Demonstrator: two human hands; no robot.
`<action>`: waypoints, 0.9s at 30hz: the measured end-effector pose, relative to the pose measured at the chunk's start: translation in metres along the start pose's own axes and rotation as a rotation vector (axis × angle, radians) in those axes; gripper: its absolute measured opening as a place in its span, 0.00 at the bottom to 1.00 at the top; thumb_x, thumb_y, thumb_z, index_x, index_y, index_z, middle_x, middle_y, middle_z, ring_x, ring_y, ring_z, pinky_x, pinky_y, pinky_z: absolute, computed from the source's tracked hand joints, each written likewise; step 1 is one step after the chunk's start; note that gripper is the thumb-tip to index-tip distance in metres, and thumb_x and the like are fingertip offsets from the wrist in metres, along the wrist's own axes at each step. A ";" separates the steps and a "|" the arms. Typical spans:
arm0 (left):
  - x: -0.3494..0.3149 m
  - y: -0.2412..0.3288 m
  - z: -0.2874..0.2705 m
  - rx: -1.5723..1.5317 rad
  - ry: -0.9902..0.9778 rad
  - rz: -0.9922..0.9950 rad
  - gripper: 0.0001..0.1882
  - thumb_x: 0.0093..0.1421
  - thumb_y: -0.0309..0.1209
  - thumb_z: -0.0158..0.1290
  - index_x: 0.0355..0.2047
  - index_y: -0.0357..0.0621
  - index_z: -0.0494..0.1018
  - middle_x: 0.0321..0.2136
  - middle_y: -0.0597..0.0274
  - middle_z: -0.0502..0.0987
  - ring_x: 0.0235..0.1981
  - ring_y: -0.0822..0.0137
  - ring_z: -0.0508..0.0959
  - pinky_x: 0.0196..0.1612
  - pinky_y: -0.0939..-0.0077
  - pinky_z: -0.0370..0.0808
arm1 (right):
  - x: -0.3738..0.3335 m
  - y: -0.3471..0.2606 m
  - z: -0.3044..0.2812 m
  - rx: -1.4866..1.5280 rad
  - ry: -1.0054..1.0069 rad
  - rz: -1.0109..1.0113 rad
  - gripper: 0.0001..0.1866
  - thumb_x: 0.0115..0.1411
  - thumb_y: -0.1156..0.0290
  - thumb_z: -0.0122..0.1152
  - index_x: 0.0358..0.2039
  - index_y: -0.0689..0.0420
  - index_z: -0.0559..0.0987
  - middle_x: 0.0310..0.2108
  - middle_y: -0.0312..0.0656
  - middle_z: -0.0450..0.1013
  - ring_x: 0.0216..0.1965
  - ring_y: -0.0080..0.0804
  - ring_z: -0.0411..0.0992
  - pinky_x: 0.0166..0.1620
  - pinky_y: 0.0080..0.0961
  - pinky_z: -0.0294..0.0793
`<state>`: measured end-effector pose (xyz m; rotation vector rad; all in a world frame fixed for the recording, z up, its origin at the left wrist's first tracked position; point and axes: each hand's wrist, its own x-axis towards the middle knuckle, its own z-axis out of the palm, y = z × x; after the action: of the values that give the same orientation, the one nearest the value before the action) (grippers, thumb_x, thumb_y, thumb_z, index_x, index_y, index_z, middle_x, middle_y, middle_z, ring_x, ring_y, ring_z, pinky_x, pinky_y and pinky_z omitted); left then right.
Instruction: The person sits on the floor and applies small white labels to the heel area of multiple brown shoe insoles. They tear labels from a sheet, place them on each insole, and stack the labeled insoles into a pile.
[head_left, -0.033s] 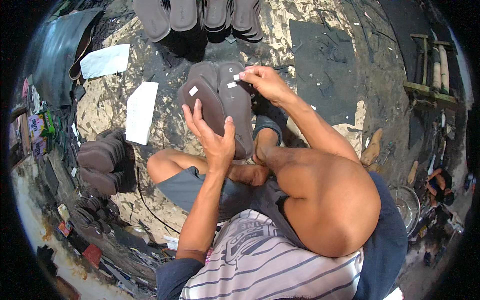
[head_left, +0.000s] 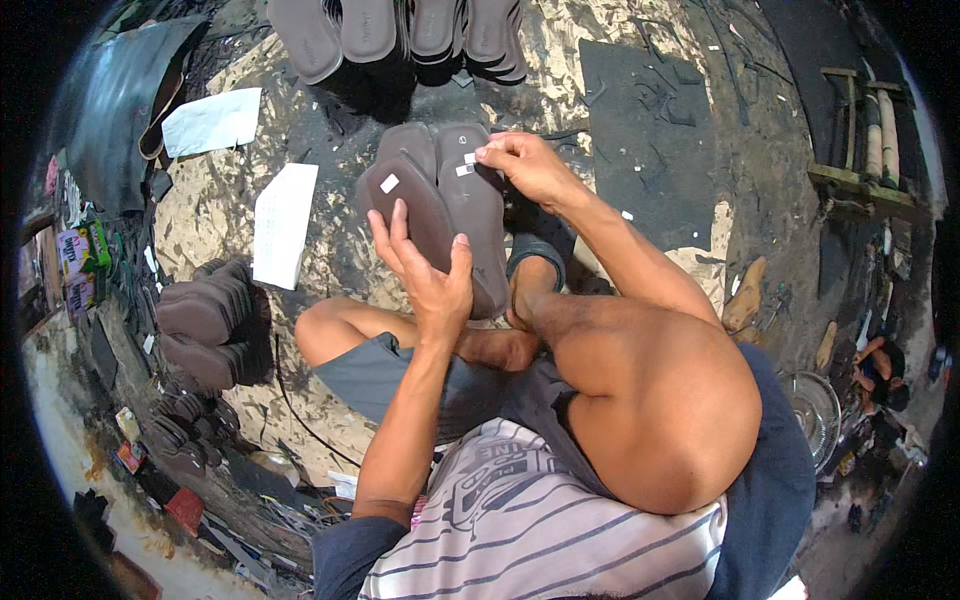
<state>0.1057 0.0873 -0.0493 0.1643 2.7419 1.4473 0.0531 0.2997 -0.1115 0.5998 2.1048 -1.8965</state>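
- Holding the brown sandal-shaped rubber sole [head_left: 415, 205] from below, my left hand [head_left: 432, 275] keeps its fingers spread wide along the edge, thumb on the other side; the sole stands tilted over my knees.
- My right hand [head_left: 530, 165] is pinched narrow, the fingertips touching a small white sticker [head_left: 466, 165] on the second brown rubber sole [head_left: 478, 215], which lies just beside the first one and touches it.
- To do this well, I think the left hand should hold the pair steady, and the right fingertips should press the sticker flat without sliding it. The first sole already carries a white square label [head_left: 390, 183].
- Around the hands: a row of grey-brown finished soles [head_left: 400, 30] lies at the top, well apart from the hands.
- Two white paper sheets [head_left: 283, 222] lie on the rough chipboard floor [head_left: 640, 60] on my left.
- A stack of dark brown soles [head_left: 205, 325] sits further left, near my left knee.
- A black rubber mat [head_left: 645, 140] with scraps is on the right.
- My raised right knee [head_left: 660, 400] is close under the right forearm, so it may limit how the elbow moves.
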 end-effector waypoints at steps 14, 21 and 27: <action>-0.033 -0.015 0.021 -0.220 -0.089 -0.110 0.44 0.60 0.29 0.62 0.73 0.39 0.52 0.74 0.37 0.45 0.75 0.43 0.48 0.75 0.50 0.47 | 0.012 0.019 0.014 -0.349 0.089 -0.160 0.16 0.59 0.54 0.70 0.34 0.55 0.89 0.59 0.61 0.70 0.65 0.51 0.63 0.67 0.41 0.59; -0.035 -0.019 0.023 -0.219 -0.091 -0.090 0.43 0.61 0.29 0.61 0.73 0.38 0.52 0.74 0.36 0.44 0.75 0.43 0.47 0.75 0.50 0.47 | 0.012 0.023 0.015 -0.376 0.092 -0.199 0.16 0.59 0.55 0.70 0.34 0.56 0.89 0.58 0.62 0.70 0.65 0.52 0.64 0.67 0.41 0.60; -0.034 -0.018 0.023 -0.219 -0.103 -0.092 0.44 0.61 0.29 0.61 0.73 0.38 0.52 0.74 0.36 0.44 0.75 0.43 0.47 0.74 0.50 0.48 | 0.009 0.025 0.014 -0.379 0.146 -0.216 0.15 0.59 0.57 0.70 0.33 0.58 0.88 0.57 0.62 0.70 0.64 0.53 0.63 0.66 0.41 0.62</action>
<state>0.1403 0.0923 -0.0775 0.1004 2.4555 1.6498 0.0555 0.2884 -0.1390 0.4514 2.6265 -1.5222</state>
